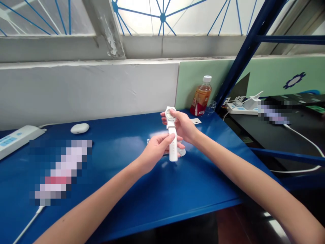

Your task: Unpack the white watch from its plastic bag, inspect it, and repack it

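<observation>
A white wristwatch (173,147) with a round dial is held up over the blue desk, its strap hanging down toward me. My right hand (183,123) grips the watch case, thumb on the dial and fingers behind it. Lower down, my left hand (159,148) pinches the strap between thumb and fingers. Behind and below my left hand, a small clear, shiny item (182,152) lies partly hidden on the desk; I cannot make out what it is. Just past my right wrist rests a white card (196,121) with a dark line.
The blue desk (122,213) meets a wall at the back. On it are a drink bottle (201,96), a white earbud case (79,128), a power strip (19,139) and a blurred phone (63,169) with a cable. A blue metal frame (243,54) rises at right, beside a black desk (279,132).
</observation>
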### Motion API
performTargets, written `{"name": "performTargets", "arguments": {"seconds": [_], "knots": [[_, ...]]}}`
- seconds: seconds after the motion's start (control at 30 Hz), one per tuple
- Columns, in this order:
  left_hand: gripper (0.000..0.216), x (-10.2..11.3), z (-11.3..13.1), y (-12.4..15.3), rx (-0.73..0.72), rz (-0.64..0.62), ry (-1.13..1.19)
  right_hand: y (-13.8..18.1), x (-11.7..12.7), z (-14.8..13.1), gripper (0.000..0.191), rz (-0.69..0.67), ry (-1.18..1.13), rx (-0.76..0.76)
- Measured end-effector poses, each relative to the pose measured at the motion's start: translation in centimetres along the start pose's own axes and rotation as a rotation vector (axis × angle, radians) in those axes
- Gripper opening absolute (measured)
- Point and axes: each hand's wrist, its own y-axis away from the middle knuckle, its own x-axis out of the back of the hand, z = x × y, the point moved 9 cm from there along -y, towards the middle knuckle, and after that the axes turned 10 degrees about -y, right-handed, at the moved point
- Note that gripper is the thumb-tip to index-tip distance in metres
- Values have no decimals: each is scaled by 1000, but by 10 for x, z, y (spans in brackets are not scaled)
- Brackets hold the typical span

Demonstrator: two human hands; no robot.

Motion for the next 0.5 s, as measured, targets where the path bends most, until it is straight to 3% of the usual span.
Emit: {"name": "performTargets", "arguments": {"seconds": [0.23,0.5], "knots": [[33,-3,-20,1,54,-84,336,3,-29,28,40,-203,-322,-247],[37,-16,-38,7,170,-140,463,21,-29,44,36,-369,-289,-401]]}}
